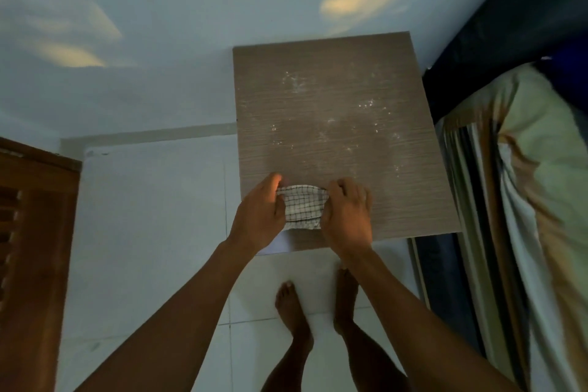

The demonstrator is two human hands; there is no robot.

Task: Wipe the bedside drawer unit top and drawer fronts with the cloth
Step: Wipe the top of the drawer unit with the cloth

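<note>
The bedside drawer unit's grey-brown wood-grain top (334, 124) fills the middle of the view, with white dusty specks scattered over it. A small white cloth with a dark grid pattern (302, 207) lies bunched at the top's near edge. My left hand (259, 213) grips the cloth's left side and my right hand (348, 213) grips its right side, both resting on the surface. The drawer fronts are hidden below the top.
A bed with a striped sheet and pale cover (525, 200) stands close on the right. A brown wooden door (35, 232) is at the left. Pale blue wall behind, white floor tiles (159, 232) below, my bare feet (292, 312) in front of the unit.
</note>
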